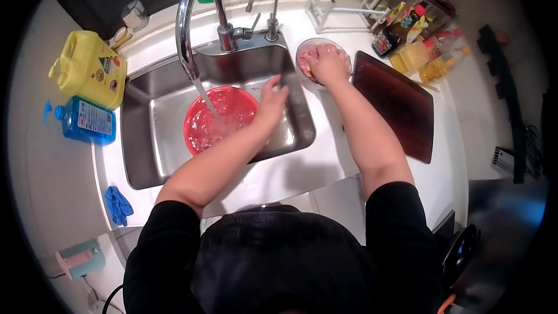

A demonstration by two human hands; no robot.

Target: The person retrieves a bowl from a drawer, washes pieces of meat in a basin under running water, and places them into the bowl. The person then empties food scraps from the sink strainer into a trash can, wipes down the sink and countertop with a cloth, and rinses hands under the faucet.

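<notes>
Blue cloth: crumpled on the near left counter [226, 200], beside the sink; a reason for its placement cannot be told.
Left hand: held above the right part of the sink [145, 110], beside the basin, with fingers parted and nothing seen in the grasp.
Red basin [188, 131]: set on the sink floor beneath the spout, apparently so that the stream [208, 100] is caught; water is seen inside.
Dark board [395, 104]: laid flat to the right of the bowl, presumably within easy reach.
Right hand [329, 65]: lowered into the bowl, fingers bent among the pieces; whether any are gripped cannot be told.
Bowl [300, 52]: stood on the counter between sink and board, probably to be kept near the water; pale pink pieces [306, 63] are contained.
Faucet [183, 23]: arched over the sink, its spout aimed into the basin.
White rack [331, 9]: stood behind the bowl, near the sauce bottles [388, 42], which are grouped behind the board, seemingly to leave the front working space unobstructed.
</notes>
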